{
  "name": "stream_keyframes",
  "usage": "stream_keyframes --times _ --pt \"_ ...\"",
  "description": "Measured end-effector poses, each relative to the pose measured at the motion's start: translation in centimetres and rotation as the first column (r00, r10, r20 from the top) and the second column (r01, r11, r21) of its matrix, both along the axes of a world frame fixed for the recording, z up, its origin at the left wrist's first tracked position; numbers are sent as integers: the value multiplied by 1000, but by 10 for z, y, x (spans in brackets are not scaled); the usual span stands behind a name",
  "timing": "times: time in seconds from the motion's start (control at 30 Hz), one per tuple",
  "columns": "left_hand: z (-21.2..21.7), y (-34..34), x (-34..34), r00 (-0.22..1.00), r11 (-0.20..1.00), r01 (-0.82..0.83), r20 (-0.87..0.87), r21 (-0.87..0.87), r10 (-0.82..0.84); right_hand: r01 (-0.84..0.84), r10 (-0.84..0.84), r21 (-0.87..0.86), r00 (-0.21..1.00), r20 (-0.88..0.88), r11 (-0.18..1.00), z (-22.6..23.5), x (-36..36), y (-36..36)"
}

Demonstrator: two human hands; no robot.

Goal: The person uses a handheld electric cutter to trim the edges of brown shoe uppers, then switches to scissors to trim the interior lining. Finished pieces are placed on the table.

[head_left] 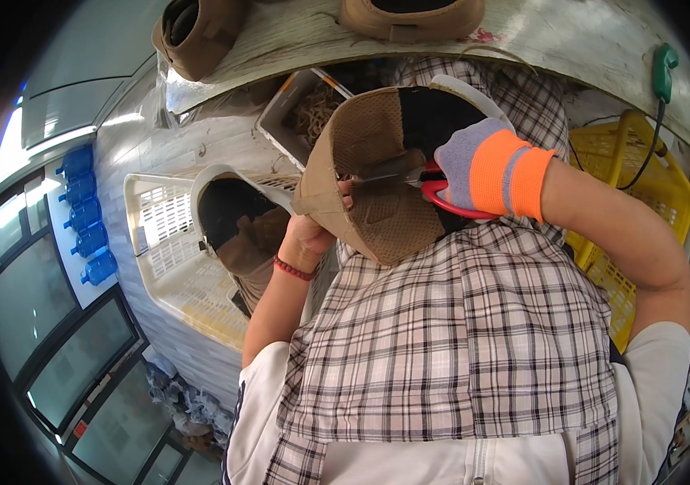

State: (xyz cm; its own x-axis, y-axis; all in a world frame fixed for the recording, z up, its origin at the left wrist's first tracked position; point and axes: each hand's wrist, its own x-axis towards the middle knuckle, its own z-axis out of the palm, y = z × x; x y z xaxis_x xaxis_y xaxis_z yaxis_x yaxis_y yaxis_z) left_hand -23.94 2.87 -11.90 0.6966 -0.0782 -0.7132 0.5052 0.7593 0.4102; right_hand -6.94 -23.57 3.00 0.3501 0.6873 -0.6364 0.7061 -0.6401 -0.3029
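My left hand (316,234), bare with a red band at the wrist, holds a brown shoe (369,174) from below, sole side toward me, over my checked apron. My right hand (482,166) wears a grey and orange glove and grips red-handled scissors (417,174). The scissor blades lie against the brown shoe's edge near my left fingers.
A white plastic crate (159,250) at my left holds another brown shoe (240,230). Yellow crates (652,186) stand at my right. Two more brown shoes (195,32) rest on the worktable (571,40) ahead, with a white tray (288,113) under its edge. Blue water bottles (86,214) sit far left.
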Motion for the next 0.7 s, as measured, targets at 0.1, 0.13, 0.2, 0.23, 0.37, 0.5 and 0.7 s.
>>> stream_keyframes --times 0.1,0.13,0.2,0.23,0.37,0.5,0.7 --pt "5 -1 2 1000 1000 5 -22 -10 -5 23 -23 -15 1000 8 1000 -11 -2 -1" --pt "7 -1 2 1000 1000 9 -10 -5 -9 59 -59 10 998 10 998 -9 1 -2" --pt "9 -2 3 1000 1000 18 13 7 -19 131 -131 63 991 10 989 -1 10 -8" --pt "12 -2 4 999 999 41 17 16 -42 149 -148 39 988 -37 988 4 17 -10" --pt "23 -6 17 973 979 171 134 110 -186 114 -136 -105 963 -234 988 3 41 -24" --pt "11 -6 22 929 959 91 325 269 -179 81 -89 -39 909 -407 996 -24 49 -31" --pt "-18 -11 48 895 832 -98 414 546 -166 -3 6 7 836 -549 1000 -41 61 -29"
